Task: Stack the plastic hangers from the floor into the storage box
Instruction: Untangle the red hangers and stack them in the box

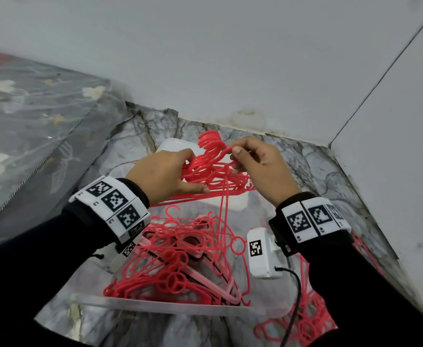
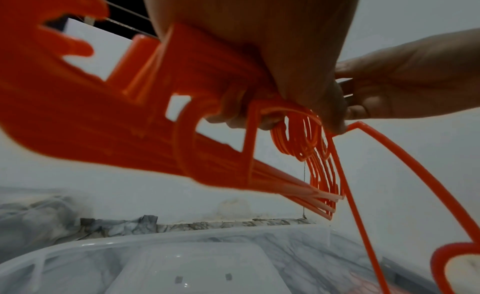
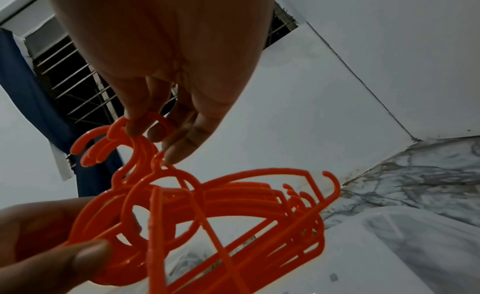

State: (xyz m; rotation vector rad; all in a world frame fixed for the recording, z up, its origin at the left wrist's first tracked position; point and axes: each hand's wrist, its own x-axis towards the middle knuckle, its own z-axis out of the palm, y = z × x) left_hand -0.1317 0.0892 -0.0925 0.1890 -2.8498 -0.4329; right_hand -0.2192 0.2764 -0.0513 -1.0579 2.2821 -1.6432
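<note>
A bundle of red plastic hangers is held above the clear storage box. My left hand grips the bundle's shoulders from the left, thumb underneath. My right hand pinches the hooks at the top of the bundle. In the right wrist view its fingertips curl into the hooks of the hanger bundle. One hanger dangles from the bundle down toward the box. The box holds a loose pile of red and pink hangers. The left wrist view shows the hanger bundle over the storage box.
More red hangers lie on the marbled floor at the bottom right, outside the box. A bed with a grey floral cover stands at the left. White walls meet in a corner just behind. A white lid-like object lies beyond the hands.
</note>
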